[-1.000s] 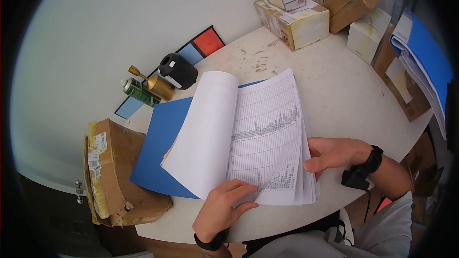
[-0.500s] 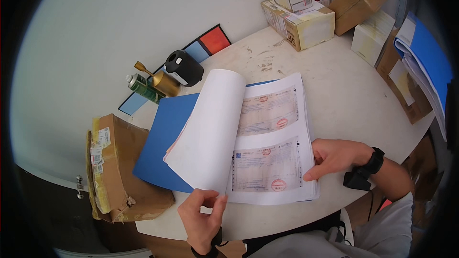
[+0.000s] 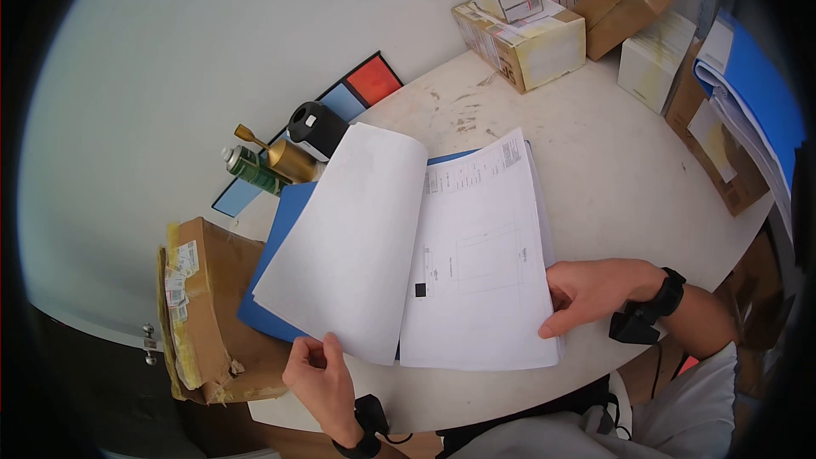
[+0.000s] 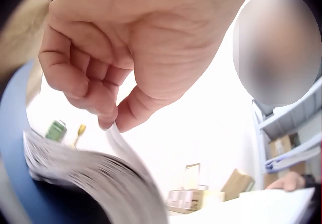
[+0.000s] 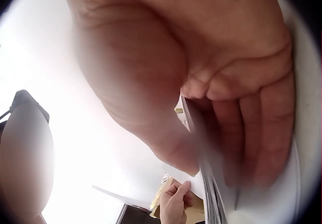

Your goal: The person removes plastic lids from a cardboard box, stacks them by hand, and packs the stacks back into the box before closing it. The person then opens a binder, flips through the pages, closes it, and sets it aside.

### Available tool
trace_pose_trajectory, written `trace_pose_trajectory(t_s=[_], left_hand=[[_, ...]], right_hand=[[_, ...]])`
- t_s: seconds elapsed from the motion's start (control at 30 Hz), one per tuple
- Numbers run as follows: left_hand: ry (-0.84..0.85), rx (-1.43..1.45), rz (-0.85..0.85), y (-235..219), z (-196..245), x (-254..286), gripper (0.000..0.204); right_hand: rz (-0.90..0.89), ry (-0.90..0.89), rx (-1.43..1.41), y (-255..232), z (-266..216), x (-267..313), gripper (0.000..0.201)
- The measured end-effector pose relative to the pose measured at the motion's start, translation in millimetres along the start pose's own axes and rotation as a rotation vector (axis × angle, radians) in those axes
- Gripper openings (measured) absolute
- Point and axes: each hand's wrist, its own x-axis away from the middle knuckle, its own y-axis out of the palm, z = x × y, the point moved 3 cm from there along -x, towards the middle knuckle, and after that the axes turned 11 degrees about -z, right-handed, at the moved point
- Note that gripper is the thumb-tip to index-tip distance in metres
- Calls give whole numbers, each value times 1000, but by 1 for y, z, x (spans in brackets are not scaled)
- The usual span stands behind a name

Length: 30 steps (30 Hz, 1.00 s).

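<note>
A blue folder lies open on the table with a thick stack of white pages. In the head view, my left hand is at the lower left of the turned pages. The left wrist view shows its thumb and fingertips pinching the edge of a sheet. My right hand grips the right edge of the other pages, thumb on top and fingers beneath; the right wrist view shows the stack's edge between them. The top page there carries faint line drawings and a small black square.
A battered cardboard box stands at the left. Behind the folder are a green spray can, a gold bottle-like object and a black cylinder. Several boxes stand at the back right, with another blue folder at the right.
My left hand has moved left and carried a sheet over onto the turned pages. A page with drawings now shows where stamped documents were. The right hand keeps its place at the right edge.
</note>
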Motion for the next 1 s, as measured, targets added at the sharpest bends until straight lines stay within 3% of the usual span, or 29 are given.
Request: trace_pose_trajectory(t_s=[0.1, 0.17, 0.23, 0.27, 0.37, 0.47, 0.53, 0.6, 0.7, 0.77, 0.87, 0.93, 1.0], left_hand=[[76, 25, 97, -6, 19, 12, 33], [217, 116, -241, 6, 34, 26, 30], [564, 3, -661, 27, 62, 30, 39], [690, -67, -734, 35, 76, 32, 52], [734, -92, -819, 48, 73, 29, 48], [672, -55, -821, 44, 69, 20, 43], [633, -23, -826, 42, 63, 15, 41], [485, -62, -685, 35, 48, 10, 26], [104, 24, -271, 13, 19, 0, 7], [33, -71, -76, -1, 9, -4, 13], [22, -51, -6, -5, 16, 9, 19], [172, 41, -250, 5, 41, 26, 22], [544, -19, -657, 23, 65, 30, 29]], right_hand=[[-18, 16, 10, -1, -5, 0, 48], [-2, 63, 40, 0, -7, -3, 46], [108, 53, 41, 1, -5, -4, 42], [101, 63, 49, 4, -5, -6, 42], [188, -43, 80, 7, -10, -7, 41], [191, -34, 95, 5, -10, -7, 43], [146, 97, 100, 1, -2, -6, 47], [96, 55, 72, 2, -11, -3, 47], [0, -22, 6, 2, -8, 1, 49], [-50, -66, -30, 2, -7, 1, 49], [-23, 8, -22, 1, -5, -3, 43], [37, 43, -13, 1, -5, -4, 42], [89, -2, 29, 7, -11, -8, 43]])
